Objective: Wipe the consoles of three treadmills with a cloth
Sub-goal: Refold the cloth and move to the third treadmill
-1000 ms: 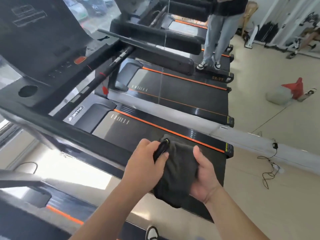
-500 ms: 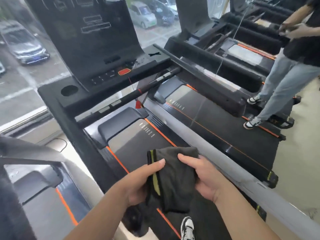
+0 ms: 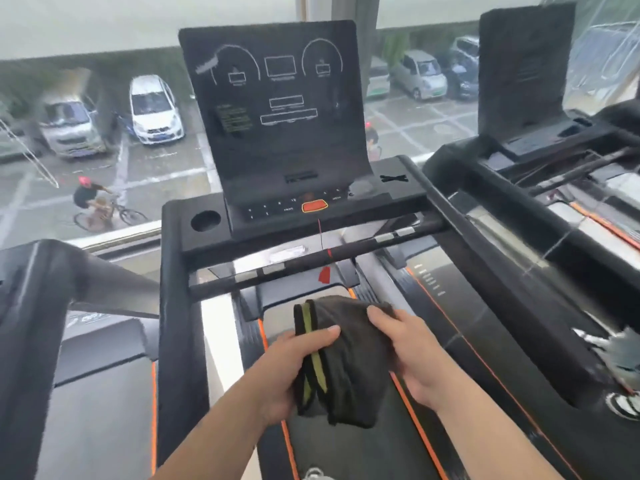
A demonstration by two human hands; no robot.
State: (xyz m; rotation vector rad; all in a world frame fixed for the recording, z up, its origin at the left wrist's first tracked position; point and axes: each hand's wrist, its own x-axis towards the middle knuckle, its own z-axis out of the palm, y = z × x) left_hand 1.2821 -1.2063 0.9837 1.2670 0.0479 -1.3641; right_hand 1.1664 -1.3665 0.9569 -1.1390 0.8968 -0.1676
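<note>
— Nearest? Forearms cut off at the bottom edge. Left hand (image 3: pixel 294 367) and right hand (image 3: pixel 412 355) both gripping a folded dark cloth (image 3: pixel 341 362), above the belt (image 3: pixel 353 448).

— Hidden?

— Right fingers tucked behind the cloth. Crossbar (image 3: pixel 311 261) between cloth and console (image 3: pixel 277 123), apart. Console print blurred, unreadable.

— Farther?

— 2nd console (image 3: pixel 523 67) right, cut off. Parked cars (image 3: pixel 152 109) beyond glass.

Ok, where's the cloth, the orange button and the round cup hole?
cloth (image 3: pixel 349 362), head view, on the dark folded middle between the hands.
orange button (image 3: pixel 314 206), head view, on its centre, at the console's base.
cup hole (image 3: pixel 205 221), head view, on its dark inside, left of the buttons.
</note>
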